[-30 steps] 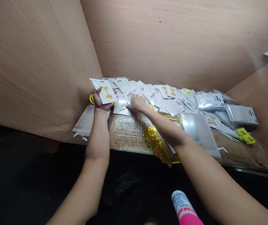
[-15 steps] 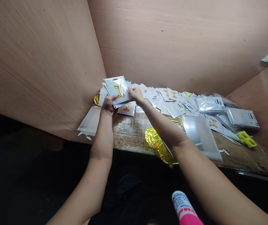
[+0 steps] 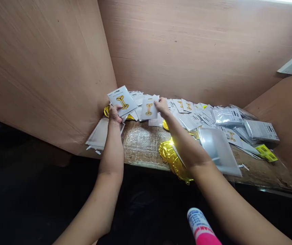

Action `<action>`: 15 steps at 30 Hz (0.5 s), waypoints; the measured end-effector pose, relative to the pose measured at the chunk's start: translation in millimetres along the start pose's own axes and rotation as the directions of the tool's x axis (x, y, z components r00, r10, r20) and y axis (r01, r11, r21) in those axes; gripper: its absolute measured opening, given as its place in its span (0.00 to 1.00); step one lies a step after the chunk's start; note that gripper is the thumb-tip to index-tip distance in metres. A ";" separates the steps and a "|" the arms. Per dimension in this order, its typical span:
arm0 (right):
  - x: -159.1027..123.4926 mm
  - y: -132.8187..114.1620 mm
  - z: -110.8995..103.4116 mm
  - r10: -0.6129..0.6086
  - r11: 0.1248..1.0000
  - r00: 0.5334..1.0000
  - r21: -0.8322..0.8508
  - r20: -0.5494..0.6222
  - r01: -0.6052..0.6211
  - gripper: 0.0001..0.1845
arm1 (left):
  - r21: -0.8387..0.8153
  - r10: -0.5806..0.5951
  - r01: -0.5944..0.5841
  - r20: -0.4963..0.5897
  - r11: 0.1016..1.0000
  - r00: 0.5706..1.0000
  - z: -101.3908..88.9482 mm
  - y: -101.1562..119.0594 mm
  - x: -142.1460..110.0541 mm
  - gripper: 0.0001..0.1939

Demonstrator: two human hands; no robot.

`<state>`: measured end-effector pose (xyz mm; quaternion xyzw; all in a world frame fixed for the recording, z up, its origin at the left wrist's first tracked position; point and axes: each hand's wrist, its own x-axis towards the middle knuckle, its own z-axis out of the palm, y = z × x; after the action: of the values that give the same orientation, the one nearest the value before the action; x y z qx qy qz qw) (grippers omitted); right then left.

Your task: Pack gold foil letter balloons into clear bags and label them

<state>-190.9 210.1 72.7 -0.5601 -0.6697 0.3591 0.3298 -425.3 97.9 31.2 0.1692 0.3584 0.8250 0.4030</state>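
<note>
My left hand [image 3: 115, 114] is closed around the lower edge of a white card packet [image 3: 122, 100] printed with a gold letter-shaped balloon, and I'm holding it up at a tilt, with the thumb in front and the other fingers hidden behind the card. Its small print is too tiny to read. Just to its right, a second card packet [image 3: 149, 108] with the same gold shape stands raised over the pile. My right hand [image 3: 162, 107] is at its right edge, the fingertips [image 3: 157, 104] touching it, but the hand hides that edge, so I cannot tell whether they are gripping it. Below lies a heap of white packets [image 3: 194, 114], overlapping so that most are only partly visible, on a plastic-wrapped wooden bench [image 3: 143, 144]. A crumpled gold foil balloon [image 3: 173, 160] sits under my right forearm, partly hidden, with a clear plastic sleeve [image 3: 219, 151] beside it. Plywood panels [image 3: 46, 68] rise behind. A pink-and-white canister [image 3: 200, 226] is cut off by the bottom of the view.
</note>
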 end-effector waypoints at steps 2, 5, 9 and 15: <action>5.8 -9.5 -16.5 -0.129 0.973 0.990 0.189 -0.049 0.136 0.13 | -0.027 0.009 -0.008 0.033 1.000 0.999 10.7 -9.8 -3.3 0.19; 1.3 -17.1 -19.1 -0.304 0.900 0.950 0.307 -0.068 0.310 0.11 | -0.060 -0.003 0.016 0.209 0.998 0.978 33.7 -36.3 -18.1 0.25; -7.4 4.9 -37.0 -0.236 0.970 0.971 -0.060 -0.034 0.234 0.16 | 0.021 -0.118 0.116 0.223 0.993 0.968 59.8 -77.8 -41.2 0.29; -38.2 86.4 -138.1 0.103 0.612 0.990 -0.778 -0.102 -0.143 0.50 | 0.161 -0.404 0.388 0.081 0.907 0.911 70.7 -104.9 -53.5 0.13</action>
<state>-24.0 197.7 70.2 -0.7005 -0.7112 0.0404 0.0435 -295.0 132.0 3.9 0.1670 0.4198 0.6874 0.5687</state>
